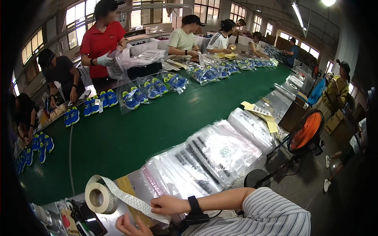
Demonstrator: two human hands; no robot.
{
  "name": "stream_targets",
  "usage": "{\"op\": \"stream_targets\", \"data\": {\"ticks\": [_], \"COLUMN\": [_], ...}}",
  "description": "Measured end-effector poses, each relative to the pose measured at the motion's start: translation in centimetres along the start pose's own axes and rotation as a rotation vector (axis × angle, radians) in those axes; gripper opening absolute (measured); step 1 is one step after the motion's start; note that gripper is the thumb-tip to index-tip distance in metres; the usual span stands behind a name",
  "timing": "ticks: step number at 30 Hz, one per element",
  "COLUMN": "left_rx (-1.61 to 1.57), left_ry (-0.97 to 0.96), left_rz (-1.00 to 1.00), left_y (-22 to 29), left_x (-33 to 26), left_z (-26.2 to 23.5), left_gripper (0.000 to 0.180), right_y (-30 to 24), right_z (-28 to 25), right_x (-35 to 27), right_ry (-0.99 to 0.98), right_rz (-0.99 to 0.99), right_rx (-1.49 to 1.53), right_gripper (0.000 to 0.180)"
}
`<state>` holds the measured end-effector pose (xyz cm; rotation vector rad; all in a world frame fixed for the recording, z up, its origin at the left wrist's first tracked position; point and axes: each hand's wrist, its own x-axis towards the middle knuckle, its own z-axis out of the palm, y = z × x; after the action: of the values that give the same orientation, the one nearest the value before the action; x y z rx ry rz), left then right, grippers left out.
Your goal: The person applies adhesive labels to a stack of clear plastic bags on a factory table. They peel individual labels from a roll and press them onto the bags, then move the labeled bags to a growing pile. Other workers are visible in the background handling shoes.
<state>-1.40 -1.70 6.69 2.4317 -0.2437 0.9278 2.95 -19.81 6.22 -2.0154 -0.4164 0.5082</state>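
A wide roll of white label tape (101, 197) rests on its side at the near left of the bench, and a loose printed strip (132, 200) runs from it toward me. My right hand (170, 205), with a black band on its wrist, is closed on the strip's near end between thumb and fingers. Lower down, close to the picture's bottom edge, my left hand (133, 226) has loosely bent fingers held apart, with nothing visible in them. It hovers just below the strip, and its wrist is cut off.
Stacks of clear plastic bags (224, 151) lie along my side of the green conveyor belt (157, 128). Blue shoes (134, 97), many bagged, line its far side, where several people work. At right stands an orange-bladed fan (305, 131). A phone-like device (90, 220) lies near the roll.
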Motion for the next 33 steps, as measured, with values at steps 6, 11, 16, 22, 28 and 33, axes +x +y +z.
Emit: {"op": "stream_targets", "data": {"ticks": [6,11,16,22,28,33], "left_rx": [-0.479,-0.411,-0.587,-0.96,-0.638,-0.566], "left_ry": [-0.437,-0.437,-0.492,-0.535,-0.23,-0.636], "left_rz": [-0.389,-0.326,-0.512,-0.952,-0.761,0.12], "left_y": [2.0,1.6,0.5,-0.4,-0.7,1.1], "left_x": [0.1,0.0,0.0,0.6,1.4,0.7], "left_z": [-0.8,-0.6,-0.9,-0.9,-1.3,1.4], "left_gripper": [0.023,0.024,0.02,0.018,0.023,0.031], "right_y": [0.9,1.0,0.5,0.2,1.2,4.1], "right_z": [0.9,1.0,1.7,1.5,-0.9,-2.8], "right_x": [1.3,1.1,0.7,0.7,-2.9,-4.1], "right_ry": [-0.013,-0.066,0.1,0.118,-0.051,0.483], "right_rz": [-0.265,-0.283,-0.376,-0.566,-0.147,0.069], "right_rx": [0.255,0.118,-0.132,0.018,-0.022,-0.449], "right_gripper": [0.018,0.017,0.017,0.02,0.028,0.039]}}
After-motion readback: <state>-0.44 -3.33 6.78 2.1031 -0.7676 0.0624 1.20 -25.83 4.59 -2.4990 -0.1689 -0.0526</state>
